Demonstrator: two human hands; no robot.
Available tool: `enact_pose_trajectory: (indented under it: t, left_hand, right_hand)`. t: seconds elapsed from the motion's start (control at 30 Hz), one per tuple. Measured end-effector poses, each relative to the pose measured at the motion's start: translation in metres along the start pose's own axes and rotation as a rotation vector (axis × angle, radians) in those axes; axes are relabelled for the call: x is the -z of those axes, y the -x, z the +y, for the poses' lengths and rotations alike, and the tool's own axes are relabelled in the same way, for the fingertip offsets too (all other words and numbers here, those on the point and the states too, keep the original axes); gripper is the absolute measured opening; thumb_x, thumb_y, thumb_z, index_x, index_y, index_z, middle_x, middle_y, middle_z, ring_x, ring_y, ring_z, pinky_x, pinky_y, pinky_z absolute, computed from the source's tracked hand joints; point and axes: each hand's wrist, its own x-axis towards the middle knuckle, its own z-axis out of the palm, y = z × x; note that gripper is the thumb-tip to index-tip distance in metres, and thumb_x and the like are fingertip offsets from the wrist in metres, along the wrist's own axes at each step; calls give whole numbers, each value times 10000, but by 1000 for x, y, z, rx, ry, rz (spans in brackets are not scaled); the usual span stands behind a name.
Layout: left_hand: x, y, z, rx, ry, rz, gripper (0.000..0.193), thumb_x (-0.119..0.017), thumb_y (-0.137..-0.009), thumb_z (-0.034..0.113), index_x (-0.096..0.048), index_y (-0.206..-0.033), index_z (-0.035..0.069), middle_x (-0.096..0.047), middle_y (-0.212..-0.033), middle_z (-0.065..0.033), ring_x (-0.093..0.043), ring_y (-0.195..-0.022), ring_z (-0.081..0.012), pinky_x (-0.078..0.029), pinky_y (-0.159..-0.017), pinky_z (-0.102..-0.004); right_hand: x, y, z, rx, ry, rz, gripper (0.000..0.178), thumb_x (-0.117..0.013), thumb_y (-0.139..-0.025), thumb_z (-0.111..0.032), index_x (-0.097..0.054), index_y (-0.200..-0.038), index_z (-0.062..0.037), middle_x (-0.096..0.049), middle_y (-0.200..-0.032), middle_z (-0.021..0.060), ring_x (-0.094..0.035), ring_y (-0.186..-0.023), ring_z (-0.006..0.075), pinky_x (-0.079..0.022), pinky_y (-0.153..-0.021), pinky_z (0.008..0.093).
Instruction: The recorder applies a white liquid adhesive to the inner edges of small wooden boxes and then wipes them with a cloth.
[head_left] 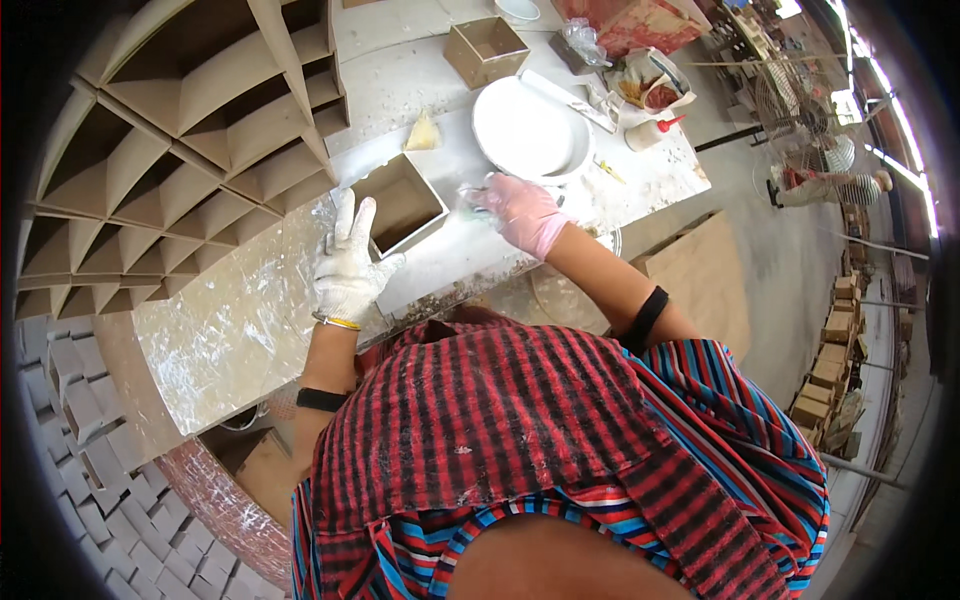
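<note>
An open-topped square box (402, 203) of brown board with whitened rims sits on the worktable. Beside its left wall is my left hand (350, 262) in a white, stained glove, fingers stretched and apart, the thumb near the box's near edge. To the right of the box, my right hand (525, 212) wears a pink glove and has its fingers closed on a crumpled, see-through piece of plastic (470, 200). Whether that piece touches the box, I cannot tell. A round white basin (583, 150) with a white lid-like disc stands just beyond my right hand.
Stacked board compartments (190, 150) rise at the left. Farther back are another open box (487, 52), a yellowish scraper-like piece (423, 133) and a red-tipped bottle (650, 132). Many grey blocks (95, 440) lie low at the left. A person (830, 185) is at the far right.
</note>
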Motion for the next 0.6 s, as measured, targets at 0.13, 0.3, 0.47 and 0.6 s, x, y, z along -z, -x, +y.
enact_pose_trajectory:
  t: [0.13,0.3,0.47,0.6]
  left_hand:
    - [-13,4,2,64,95,108,972,-764,-668,320,-193,-1419,86,-224,-1450,-177,-303,-1307,-321,-314,-1036,-384]
    - [-57,26,-23,245,544,148,958,-726,-718,248,-116,-1421,21,-395,-1348,-185,-393,-1247,-276,-334,-1012,-354]
    - [-75,22,-10,309,921,321,799,-703,-722,112,-266,-1382,0,-452,-1299,-188,-474,-1148,-270,-389,-956,-353]
    - [-81,34,-23,376,593,179,797,-719,-732,154,-278,-1366,-41,-418,-1338,-197,-404,-1236,-264,-336,-1007,-342]
  right_hand:
    - [1,-13,-8,267,25,207,352,-595,-825,-209,-583,-1172,-152,-567,-941,87,-550,-851,254,-473,-756,344]
    - [-13,-73,-99,356,-91,-265,441,-601,-792,-134,-520,-1226,-137,-544,-1066,128,-548,-972,294,-461,-822,367]
    - [-4,-62,-106,303,-7,-618,404,-603,-769,-74,-556,-1168,-115,-574,-1025,139,-574,-945,314,-466,-815,382]
    - [20,-51,-72,535,-101,-503,397,-588,-764,-34,-574,-1152,-117,-603,-964,133,-594,-894,318,-472,-809,382]
